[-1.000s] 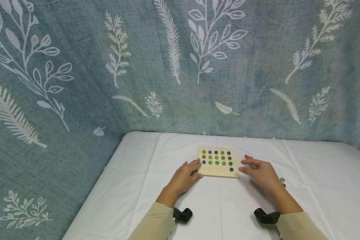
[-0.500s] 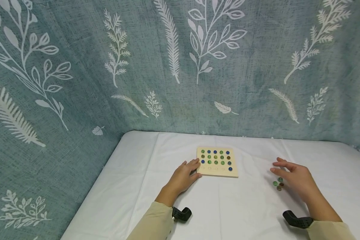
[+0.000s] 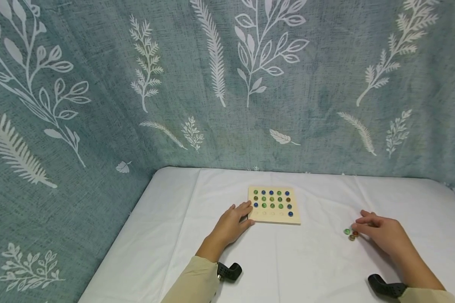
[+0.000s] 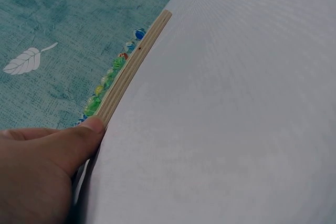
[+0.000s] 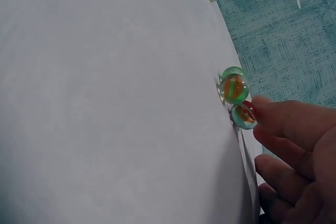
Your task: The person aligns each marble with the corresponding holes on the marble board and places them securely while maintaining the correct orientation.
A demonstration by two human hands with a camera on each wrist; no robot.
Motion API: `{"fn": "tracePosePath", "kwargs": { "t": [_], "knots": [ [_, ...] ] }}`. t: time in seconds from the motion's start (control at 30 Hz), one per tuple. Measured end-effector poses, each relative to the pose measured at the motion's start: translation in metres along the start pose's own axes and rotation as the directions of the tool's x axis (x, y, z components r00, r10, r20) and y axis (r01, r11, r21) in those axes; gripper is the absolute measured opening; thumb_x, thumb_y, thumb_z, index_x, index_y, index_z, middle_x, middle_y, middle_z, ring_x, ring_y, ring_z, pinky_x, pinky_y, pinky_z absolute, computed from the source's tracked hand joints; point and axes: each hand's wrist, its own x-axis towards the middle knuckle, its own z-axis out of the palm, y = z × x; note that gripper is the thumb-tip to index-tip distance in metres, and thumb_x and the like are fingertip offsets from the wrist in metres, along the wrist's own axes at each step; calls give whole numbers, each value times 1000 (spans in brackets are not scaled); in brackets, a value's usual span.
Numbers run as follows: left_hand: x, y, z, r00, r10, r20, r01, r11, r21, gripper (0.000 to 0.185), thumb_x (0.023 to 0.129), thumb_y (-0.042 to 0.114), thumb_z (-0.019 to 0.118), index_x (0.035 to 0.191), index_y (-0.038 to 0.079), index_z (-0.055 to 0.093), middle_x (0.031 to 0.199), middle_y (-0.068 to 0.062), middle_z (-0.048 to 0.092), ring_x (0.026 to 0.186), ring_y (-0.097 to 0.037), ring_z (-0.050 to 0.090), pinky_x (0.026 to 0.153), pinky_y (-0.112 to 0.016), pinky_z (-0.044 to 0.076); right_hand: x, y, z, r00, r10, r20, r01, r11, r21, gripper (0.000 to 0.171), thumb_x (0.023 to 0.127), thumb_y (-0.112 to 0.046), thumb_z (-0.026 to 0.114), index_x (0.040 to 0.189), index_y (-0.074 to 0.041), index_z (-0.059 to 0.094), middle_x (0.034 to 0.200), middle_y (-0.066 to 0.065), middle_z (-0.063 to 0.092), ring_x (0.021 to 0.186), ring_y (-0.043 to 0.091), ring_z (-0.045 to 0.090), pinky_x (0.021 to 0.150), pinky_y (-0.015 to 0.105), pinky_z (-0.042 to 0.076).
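Right hand [image 3: 383, 235]: fingers loosely curled, resting on the white worktop [image 3: 311, 261]; one fingertip [image 5: 268, 109] touches a loose marble [image 5: 243, 115], but no grip is visible. Three loose marbles [image 3: 351, 233] lie in a cluster just left of that hand, well right of the board; each is clear glass with a green, red or orange core.

Left hand [image 3: 231, 223]: fingers straight, tips against the near-left edge of the board [image 3: 274, 205], holding nothing.

The board is square pale plywood, flat on the worktop mid-table. Sixteen board marbles [image 3: 271, 198], green and blue, occupy it: three full rows of five and one in the near row. No writing is legible.
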Motion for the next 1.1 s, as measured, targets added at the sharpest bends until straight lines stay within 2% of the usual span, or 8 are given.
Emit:
{"fn": "tracePosePath", "kwargs": {
  "t": [0.17, 0.47, 0.87, 1.1],
  "knots": [
    [0, 0, 1, 1000, -2, 1, 2, 1000, -2, 56, 95, 35, 65, 145, 12, 50, 155, 3, 42, 143, -16, 40, 124, -38, 25, 0, 1, 3, 1000, -21, -17, 21, 1000, 8, 68, 87, -59, 67, 115, 3, 69, 152, 24, 33, 142, 53, 21, 110, 71, 25],
    [0, -1, 0, 1000, 0, 3, 0, 1000, -8, 56, 96, 34, 64, 145, 13, 50, 155, 3, 42, 143, -16, 40, 124, -38, 25, -3, 0, 4, 999, -47, 18, 47, 999, 9, 66, 86, -58, 68, 112, 3, 72, 155, 26, 26, 145, 53, 12, 112, 72, 19],
    [0, -1, -1, 1000, -4, 5, 4, 1000, -12, 57, 95, 35, 65, 145, 13, 50, 155, 4, 42, 143, -15, 40, 124, -36, 25, -3, 3, 6, 995, -96, 29, 96, 995, -1, 65, 88, -55, 68, 115, 4, 70, 155, 27, 25, 144, 54, 10, 113, 72, 17],
    [0, -1, -1, 1000, -12, 9, 13, 1000, -9, 57, 95, 35, 65, 145, 13, 50, 155, 4, 42, 143, -15, 39, 124, -37, 25, -5, 2, 7, 996, -83, 28, 83, 996, 11, 68, 91, -56, 63, 118, 6, 67, 155, 27, 24, 144, 54, 10, 113, 72, 16]
  ]
}}
